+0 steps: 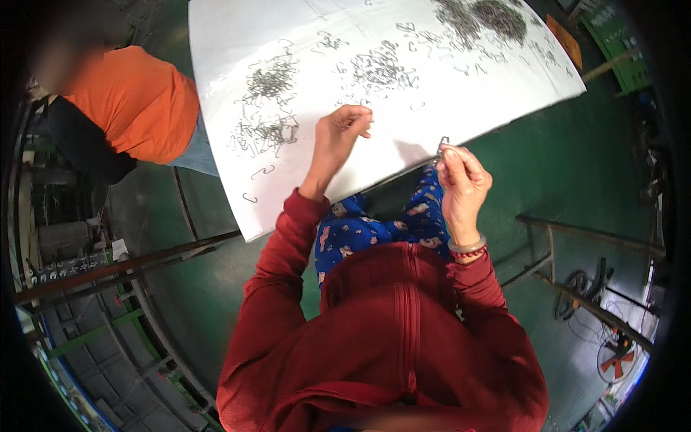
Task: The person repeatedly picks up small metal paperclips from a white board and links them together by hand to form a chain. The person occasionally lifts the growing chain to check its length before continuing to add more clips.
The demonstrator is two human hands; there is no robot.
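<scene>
My right hand (466, 186) is raised at the front edge of the white table (468, 97). Thumb and fingertips pinch a small dark bent wire hook (444, 140), its end standing out above them. Over the tabletop, my left hand (340, 140) has its fingers curled in toward the thumb; whether anything small is between them is hidden. Beyond it lies a loose pile of dark wire hooks (378, 70). More hooks form a spread-out pile (270, 83) to the left, with a few single ones nearer the front corner.
Two dense dark heaps of small pieces (498, 21) sit at the far right of the table. A person in an orange top (147, 104) is at the left edge. Metal bars (590, 236) stand on the right, near a fan with orange blades (616, 365).
</scene>
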